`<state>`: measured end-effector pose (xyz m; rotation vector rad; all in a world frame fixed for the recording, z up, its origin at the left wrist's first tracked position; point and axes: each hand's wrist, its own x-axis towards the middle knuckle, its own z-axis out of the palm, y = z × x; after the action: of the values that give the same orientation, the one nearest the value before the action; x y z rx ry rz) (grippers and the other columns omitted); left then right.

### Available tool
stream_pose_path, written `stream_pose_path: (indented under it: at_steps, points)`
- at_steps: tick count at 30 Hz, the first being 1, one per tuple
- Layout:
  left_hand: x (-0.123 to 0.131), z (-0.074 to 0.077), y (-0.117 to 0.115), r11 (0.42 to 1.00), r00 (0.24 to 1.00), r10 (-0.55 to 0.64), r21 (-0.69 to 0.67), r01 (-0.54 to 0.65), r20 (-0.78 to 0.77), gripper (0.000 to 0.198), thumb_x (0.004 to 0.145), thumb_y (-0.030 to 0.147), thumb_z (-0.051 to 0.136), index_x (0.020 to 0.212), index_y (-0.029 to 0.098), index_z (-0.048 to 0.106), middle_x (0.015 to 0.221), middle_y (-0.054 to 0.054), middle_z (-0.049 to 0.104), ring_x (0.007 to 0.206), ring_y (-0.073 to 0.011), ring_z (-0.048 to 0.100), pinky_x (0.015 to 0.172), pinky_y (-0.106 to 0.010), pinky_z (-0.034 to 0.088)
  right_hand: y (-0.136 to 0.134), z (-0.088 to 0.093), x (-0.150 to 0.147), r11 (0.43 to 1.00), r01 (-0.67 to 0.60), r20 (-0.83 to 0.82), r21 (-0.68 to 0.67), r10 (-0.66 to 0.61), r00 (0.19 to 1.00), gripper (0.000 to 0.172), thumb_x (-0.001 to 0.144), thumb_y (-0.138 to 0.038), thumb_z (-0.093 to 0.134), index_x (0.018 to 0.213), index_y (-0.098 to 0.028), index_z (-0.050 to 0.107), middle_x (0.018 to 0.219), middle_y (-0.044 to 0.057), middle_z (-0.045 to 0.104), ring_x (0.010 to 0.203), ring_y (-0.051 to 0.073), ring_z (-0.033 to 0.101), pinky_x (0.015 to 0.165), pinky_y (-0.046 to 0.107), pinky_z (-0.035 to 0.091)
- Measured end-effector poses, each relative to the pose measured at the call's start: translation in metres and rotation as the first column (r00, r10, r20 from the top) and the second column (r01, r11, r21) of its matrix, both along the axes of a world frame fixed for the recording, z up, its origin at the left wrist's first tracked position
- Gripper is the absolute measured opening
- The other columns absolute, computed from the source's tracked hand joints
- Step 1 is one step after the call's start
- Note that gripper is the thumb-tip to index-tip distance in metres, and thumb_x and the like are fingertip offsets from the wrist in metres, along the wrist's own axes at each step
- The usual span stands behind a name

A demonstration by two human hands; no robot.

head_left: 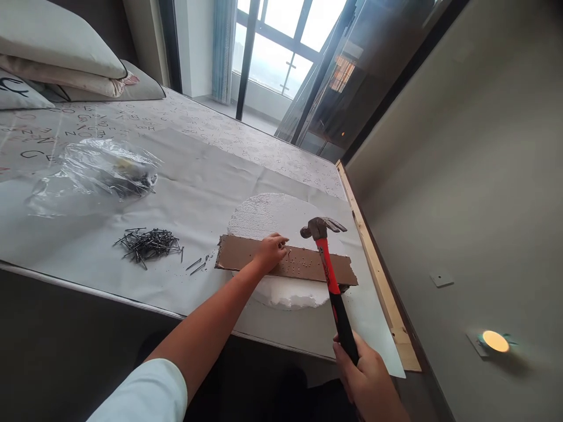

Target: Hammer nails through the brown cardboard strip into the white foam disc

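Two bare hands work over a bed point(193, 135), seen from the wearer's head. R hand point(363, 366), nr the bed's front edge, is wrapped round the black grip of a claw hammer point(331, 266) w/ a red-and-black handle. Hammer's held up, its metal head showing over the R half of a brown board point(240, 253), striking face to the L, claw to the R. L hand point(269, 255) is on the board nr its middle, thumb and fingertips drawn together; can't tell what, if anything, is pinched btwn them. Board lies crosswise on a white foam disc point(259, 214), both ends overhanging; small dark dots mark its surface. Disc rests on a pale sheet point(211, 193) toward the bed's front R corner.

L of the board: a few loose nails point(196, 268), then a heap of dark nails point(149, 245) nr the bed's front edge. Behind that heap, a clear plastic bag point(101, 173) w/ dark contents. Pillows point(57, 44) are stacked at the bed's far L corner. Wooden strip point(373, 258) runs along the bed's R edge, by a grey wall point(461, 176).
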<state>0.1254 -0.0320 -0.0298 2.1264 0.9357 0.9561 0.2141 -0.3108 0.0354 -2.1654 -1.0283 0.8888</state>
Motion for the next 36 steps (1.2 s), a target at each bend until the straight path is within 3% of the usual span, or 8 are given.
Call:
stream_pose_path:
  at_steps: [4, 7, 12, 16, 19, 22, 31, 36]
  points:
    - [-0.029, 0.025, 0.007, 0.978, 0.922, 0.184, 0.027, -0.205, 0.341, 0.027, 0.075, 0.012, 0.048, 0.094, 0.016, 0.067, 0.089, -0.005, 0.064, 0.072, -0.0106, 0.058, 0.064, -0.021, 0.048, 0.01, -0.015, 0.0, 0.992, -0.109, 0.09, -0.06, 0.114, 0.989, 0.024, 0.081, -0.04, 0.043, 0.07, -0.02, 0.05, 0.059, -0.001, 0.05, 0.054, 0.015, 0.045, 0.05, 0.026, 0.037]
    - [-0.054, 0.039, 0.012, 0.945, 0.868, 0.279, 0.046, -0.325, 0.412, 0.024, 0.076, 0.015, 0.049, 0.093, 0.016, 0.067, 0.086, -0.004, 0.064, 0.071, -0.0106, 0.058, 0.064, -0.022, 0.048, 0.012, -0.026, -0.001, 0.993, -0.116, 0.086, -0.034, 0.119, 0.989, 0.021, 0.081, -0.036, 0.042, 0.07, -0.019, 0.049, 0.059, -0.001, 0.049, 0.056, 0.014, 0.045, 0.051, 0.025, 0.037]
    - [-0.109, 0.024, 0.037, 0.86, 0.833, 0.478, 0.042, -0.508, 0.28, 0.027, 0.079, 0.022, 0.045, 0.094, 0.015, 0.067, 0.087, -0.005, 0.065, 0.075, -0.0133, 0.059, 0.07, -0.025, 0.048, 0.003, -0.039, -0.002, 0.996, -0.072, -0.23, -0.049, 0.059, 0.971, 0.028, 0.081, -0.049, 0.041, 0.072, -0.022, 0.043, 0.042, -0.01, 0.035, 0.032, 0.009, 0.033, 0.033, 0.021, 0.029]
    - [-0.168, -0.006, 0.062, 0.766, 0.761, 0.642, 0.039, -0.642, -0.093, 0.028, 0.077, 0.021, 0.044, 0.092, 0.014, 0.067, 0.089, -0.008, 0.068, 0.083, -0.0181, 0.061, 0.077, -0.027, 0.046, -0.001, -0.052, -0.001, 0.998, -0.003, -0.385, 0.056, 0.024, 0.923, 0.036, 0.077, -0.057, 0.045, 0.069, -0.022, 0.039, 0.04, -0.012, 0.034, 0.027, 0.007, 0.03, 0.029, 0.02, 0.028]
    - [-0.204, -0.019, 0.069, 0.744, 0.638, 0.557, -0.022, -0.668, -0.532, 0.027, 0.073, 0.02, 0.046, 0.089, 0.018, 0.068, 0.091, -0.008, 0.068, 0.088, -0.0212, 0.061, 0.074, -0.026, 0.045, 0.003, -0.057, 0.001, 0.992, 0.07, -0.492, 0.108, -0.008, 0.871, 0.038, 0.075, -0.058, 0.05, 0.078, -0.021, 0.042, 0.046, -0.011, 0.037, 0.029, 0.007, 0.033, 0.029, 0.02, 0.032]
    - [-0.221, -0.025, 0.068, 0.734, 0.53, 0.404, -0.081, -0.674, -0.746, 0.023, 0.067, 0.02, 0.053, 0.085, 0.018, 0.068, 0.095, -0.011, 0.068, 0.09, -0.0248, 0.061, 0.068, -0.027, 0.045, 0.008, -0.059, 0.002, 0.983, 0.109, -0.554, 0.147, -0.009, 0.833, 0.039, 0.075, -0.057, 0.053, 0.088, -0.021, 0.044, 0.05, -0.011, 0.038, 0.032, 0.006, 0.035, 0.03, 0.02, 0.035]
    - [-0.212, -0.045, 0.07, 0.681, 0.402, 0.286, -0.111, -0.724, -0.87, 0.02, 0.057, 0.014, 0.066, 0.076, 0.013, 0.067, 0.09, -0.019, 0.067, 0.082, -0.031, 0.064, 0.064, -0.034, 0.048, 0.006, -0.073, 0.003, 0.972, 0.191, -0.62, 0.135, -0.067, 0.781, 0.042, 0.07, -0.058, 0.058, 0.085, -0.021, 0.046, 0.048, -0.012, 0.039, 0.029, 0.006, 0.036, 0.028, 0.019, 0.032]
    - [-0.208, -0.037, 0.074, 0.729, 0.436, 0.307, -0.085, -0.679, -0.846, 0.016, 0.056, 0.017, 0.063, 0.071, 0.013, 0.066, 0.086, -0.017, 0.067, 0.081, -0.0299, 0.063, 0.064, -0.031, 0.046, 0.006, -0.071, 0.002, 0.959, 0.238, -0.644, 0.156, -0.084, 0.76, 0.043, 0.066, -0.058, 0.061, 0.083, -0.021, 0.046, 0.046, -0.012, 0.037, 0.027, 0.005, 0.033, 0.026, 0.018, 0.03]
